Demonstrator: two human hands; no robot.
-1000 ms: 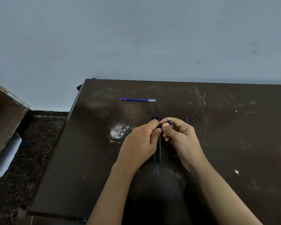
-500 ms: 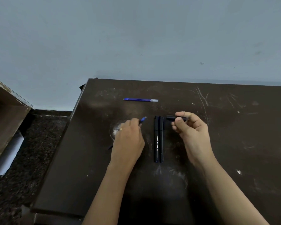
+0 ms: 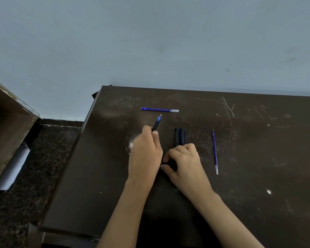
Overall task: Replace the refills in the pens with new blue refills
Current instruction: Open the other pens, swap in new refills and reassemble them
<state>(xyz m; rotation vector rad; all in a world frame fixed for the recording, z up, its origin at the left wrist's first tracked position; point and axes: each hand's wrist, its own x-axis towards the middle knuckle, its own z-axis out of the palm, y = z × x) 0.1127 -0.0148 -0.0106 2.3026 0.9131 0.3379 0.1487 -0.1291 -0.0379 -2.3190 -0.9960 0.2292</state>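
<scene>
Scratched and dark, the desk is filling the lower right of the frame beneath a pale blue-grey wall. Nearest, the right hand is curling round a short black piece and covering the near ends of two black pens lying side by side. Just to its left, the left hand is gripping a pen body, its blue tip pointing toward upper centre. Right of the hands, a single blue refill is lying alone. Farther up, two blue refills are lying together crosswise.
</scene>
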